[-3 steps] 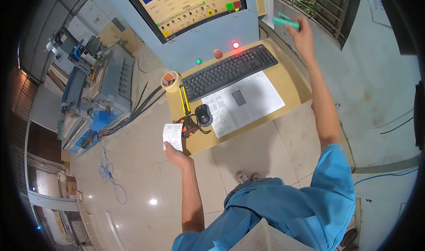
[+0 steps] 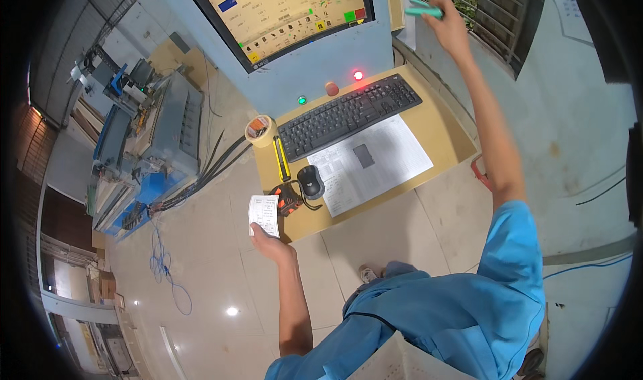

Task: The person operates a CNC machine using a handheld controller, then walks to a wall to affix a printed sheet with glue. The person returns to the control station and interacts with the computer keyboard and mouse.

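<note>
In my left hand, closed at the table's near left corner, is a small white printed paper slip. The thumb lies over the lower edge of the slip. My right arm reaches far up to the right, and its hand grips a slim green stapler-like tool with two narrow arms. This tool is in front of a beige box on the side of the console, where a white sheet hangs. Just beyond the left hand lie an orange and black tape measure and a black mouse.
On the tan shelf are a keyboard, a printed sheet with a dark flat rectangle, a yellow cutter and a tape roll. A screen rises behind; a barred window is at right.
My right hand has moved up and slightly left with the green tool. The left hand, with its slip, sits slightly lower in the picture, as does the shelf.
</note>
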Demonstrator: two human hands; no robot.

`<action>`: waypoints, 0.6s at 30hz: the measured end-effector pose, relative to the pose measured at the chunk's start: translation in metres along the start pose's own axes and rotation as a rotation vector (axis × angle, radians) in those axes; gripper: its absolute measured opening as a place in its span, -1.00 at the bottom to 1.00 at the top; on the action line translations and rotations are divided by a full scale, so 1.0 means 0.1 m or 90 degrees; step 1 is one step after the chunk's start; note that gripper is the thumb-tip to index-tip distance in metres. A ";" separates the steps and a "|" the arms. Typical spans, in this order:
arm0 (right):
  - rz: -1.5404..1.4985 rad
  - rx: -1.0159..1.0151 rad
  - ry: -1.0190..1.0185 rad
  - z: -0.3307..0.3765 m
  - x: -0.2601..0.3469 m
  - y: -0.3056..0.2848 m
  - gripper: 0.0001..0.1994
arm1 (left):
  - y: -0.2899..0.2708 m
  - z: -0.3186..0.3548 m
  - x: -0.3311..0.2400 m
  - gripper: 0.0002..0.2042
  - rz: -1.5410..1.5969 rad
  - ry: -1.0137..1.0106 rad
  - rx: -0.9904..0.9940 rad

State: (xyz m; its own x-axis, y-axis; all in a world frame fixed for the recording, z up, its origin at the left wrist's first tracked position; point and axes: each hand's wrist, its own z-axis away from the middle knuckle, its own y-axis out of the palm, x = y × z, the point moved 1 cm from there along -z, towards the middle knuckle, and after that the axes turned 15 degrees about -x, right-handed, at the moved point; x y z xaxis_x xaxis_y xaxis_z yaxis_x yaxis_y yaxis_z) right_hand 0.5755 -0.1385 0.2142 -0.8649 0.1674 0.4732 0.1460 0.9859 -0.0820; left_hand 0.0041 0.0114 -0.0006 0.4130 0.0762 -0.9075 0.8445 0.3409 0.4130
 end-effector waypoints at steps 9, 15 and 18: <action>0.088 0.268 -0.198 -1.23 -0.12 0.97 -0.64 | -0.03 -0.01 -0.01 -0.62 -0.043 0.030 -0.040; 0.138 0.496 -0.262 -1.71 -0.17 1.23 -0.54 | -0.03 0.00 -0.01 -0.59 -0.039 0.053 -0.058; 0.180 0.574 -0.225 -1.79 -0.07 1.26 -0.51 | -0.06 0.01 -0.02 -0.60 -0.043 0.047 -0.031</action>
State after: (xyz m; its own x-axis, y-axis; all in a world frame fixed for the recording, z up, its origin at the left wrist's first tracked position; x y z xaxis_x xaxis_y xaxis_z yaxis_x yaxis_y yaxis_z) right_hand 0.6857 -0.0146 0.3578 -0.9689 0.2404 0.0581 0.0771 0.5168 -0.8526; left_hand -0.0013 0.0085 -0.0012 0.3278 0.1189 -0.9372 0.8512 0.3931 0.3476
